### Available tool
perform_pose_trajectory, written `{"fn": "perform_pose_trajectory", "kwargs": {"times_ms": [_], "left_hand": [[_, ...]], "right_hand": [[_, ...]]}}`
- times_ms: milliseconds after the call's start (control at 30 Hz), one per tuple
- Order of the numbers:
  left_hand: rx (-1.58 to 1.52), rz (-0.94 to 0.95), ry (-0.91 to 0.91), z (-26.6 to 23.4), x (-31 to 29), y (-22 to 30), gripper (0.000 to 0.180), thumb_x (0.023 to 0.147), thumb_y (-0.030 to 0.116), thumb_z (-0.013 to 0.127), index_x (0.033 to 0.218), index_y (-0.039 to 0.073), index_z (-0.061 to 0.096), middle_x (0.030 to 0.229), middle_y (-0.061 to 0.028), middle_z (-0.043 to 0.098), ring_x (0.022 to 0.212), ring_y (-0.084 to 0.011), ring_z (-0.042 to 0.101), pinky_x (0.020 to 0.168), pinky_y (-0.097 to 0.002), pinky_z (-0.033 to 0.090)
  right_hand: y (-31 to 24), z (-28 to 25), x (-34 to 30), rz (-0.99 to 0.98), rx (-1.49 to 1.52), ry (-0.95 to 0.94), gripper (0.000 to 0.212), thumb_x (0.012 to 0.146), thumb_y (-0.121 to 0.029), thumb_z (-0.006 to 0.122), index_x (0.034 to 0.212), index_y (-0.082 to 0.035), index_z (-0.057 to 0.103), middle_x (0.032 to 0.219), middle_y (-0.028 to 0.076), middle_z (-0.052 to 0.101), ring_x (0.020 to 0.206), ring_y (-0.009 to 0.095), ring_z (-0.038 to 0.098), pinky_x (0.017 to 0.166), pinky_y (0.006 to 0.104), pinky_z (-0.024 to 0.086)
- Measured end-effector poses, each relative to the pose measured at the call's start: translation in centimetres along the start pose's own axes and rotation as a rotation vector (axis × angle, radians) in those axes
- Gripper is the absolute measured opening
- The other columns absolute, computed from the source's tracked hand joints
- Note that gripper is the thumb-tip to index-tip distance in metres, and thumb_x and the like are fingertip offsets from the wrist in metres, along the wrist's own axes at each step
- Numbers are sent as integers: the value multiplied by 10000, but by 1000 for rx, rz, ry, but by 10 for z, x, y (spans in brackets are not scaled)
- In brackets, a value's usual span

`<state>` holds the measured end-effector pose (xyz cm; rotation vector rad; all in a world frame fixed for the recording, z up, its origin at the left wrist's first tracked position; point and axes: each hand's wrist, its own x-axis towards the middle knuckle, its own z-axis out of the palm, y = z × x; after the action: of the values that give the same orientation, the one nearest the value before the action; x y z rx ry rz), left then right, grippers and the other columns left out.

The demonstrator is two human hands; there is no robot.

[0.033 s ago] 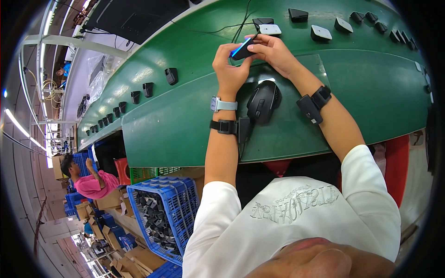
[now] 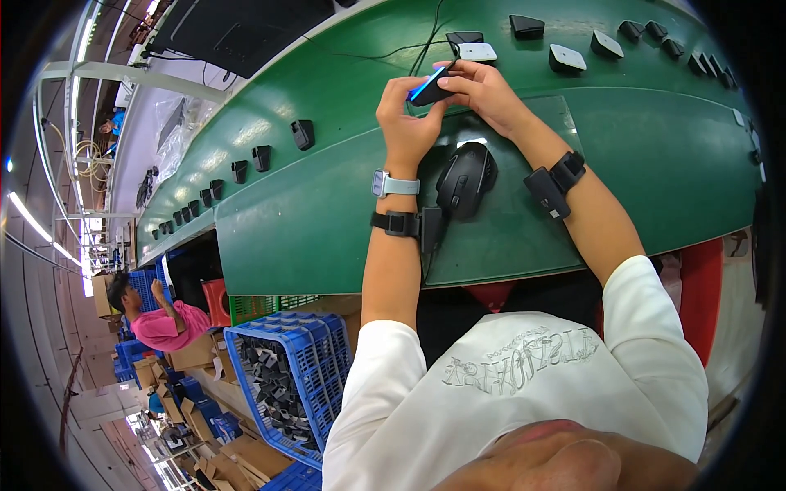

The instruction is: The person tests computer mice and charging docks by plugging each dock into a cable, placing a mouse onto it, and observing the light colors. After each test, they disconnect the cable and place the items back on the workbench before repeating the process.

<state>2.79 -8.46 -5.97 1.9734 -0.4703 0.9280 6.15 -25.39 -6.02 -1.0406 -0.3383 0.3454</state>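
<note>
We find the small black device (image 2: pixel 431 87) raised over the green table (image 2: pixel 311 229), its edge strip glowing blue; we judge its handling under way, as it is not yet set down. The left hand (image 2: pixel 405 116) grips one end, thumb beneath; the right hand (image 2: pixel 485 92) pinches the other with bent fingers. Both forearms reach forward, converging beyond the black mouse (image 2: pixel 465 182). Farther out stand black units (image 2: pixel 261 158) at left and white-faced units (image 2: pixel 566 58) at right; which are finished, we cannot tell.
</note>
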Motion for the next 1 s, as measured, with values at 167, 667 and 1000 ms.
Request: {"fn": "perform_pose_trajectory", "kwargs": {"times_ms": [167, 667, 1000], "left_hand": [[-30, 12, 25, 2, -1, -1, 334, 682, 35, 844, 977, 33, 688, 919, -109, 687, 834, -271, 669, 756, -343, 533], [-615, -487, -51, -6, -1, -3, 454, 826, 49, 829, 1229, -50, 644, 994, -105, 707, 787, -131, 672, 632, -245, 548], [-694, -500, -85, -8, -2, -7, 428, 852, -6, 757, 1251, -92, 625, 1039, -147, 712, 812, -167, 694, 663, -288, 584]], "right_hand": [[-1, 1, 1, -2, 7, 13, 299, 957, -133, 703, 1218, 4, 657, 1156, 66, 670, 1059, 145, 654, 904, 296, 564], [3, -4, 2, -8, -42, -38, 418, 955, -104, 700, 1311, 85, 590, 1118, 86, 692, 956, 123, 668, 866, 268, 558], [0, -2, 0, -12, 17, -1, 433, 934, -75, 689, 1311, 106, 575, 1105, 97, 686, 899, 130, 663, 839, 266, 558]]}}
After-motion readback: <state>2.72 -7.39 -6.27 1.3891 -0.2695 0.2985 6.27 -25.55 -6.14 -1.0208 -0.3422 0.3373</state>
